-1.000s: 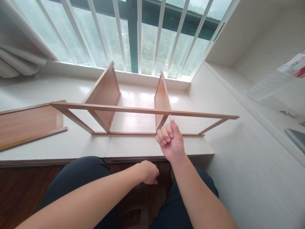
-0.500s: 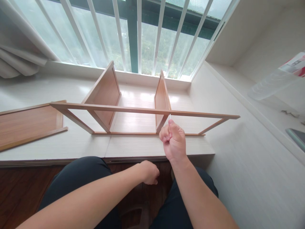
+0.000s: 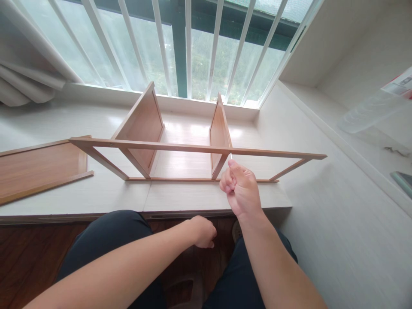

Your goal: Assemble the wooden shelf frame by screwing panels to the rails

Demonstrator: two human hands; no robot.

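Observation:
My right hand [image 3: 242, 189] is closed around a slim metal rod [image 3: 231, 156] that looks like a hex key; most of it is hidden in the fist. Its tip meets the top rail of a light brown wooden frame [image 3: 180, 147], where the right upright panel [image 3: 219, 128] joins. A second upright panel [image 3: 138, 124] stands to the left, attached to the same frame. Low between my knees, my left hand [image 3: 203, 231] hangs with its fingers curled, touching no part of the frame. Whatever it may hold is hidden.
A loose wooden panel [image 3: 45, 169] lies on the white ledge [image 3: 106, 199] at the left. Window bars [image 3: 188, 51] rise behind, with a grey curtain [image 3: 25, 73] at the left. On the right shelf are a clear plastic bottle [image 3: 370, 113] and a phone-like object [image 3: 402, 182].
My right hand has shifted slightly right and turned a little, its rod still at the same joint. The left hand stays nearly where it was. The whole view has drifted slightly.

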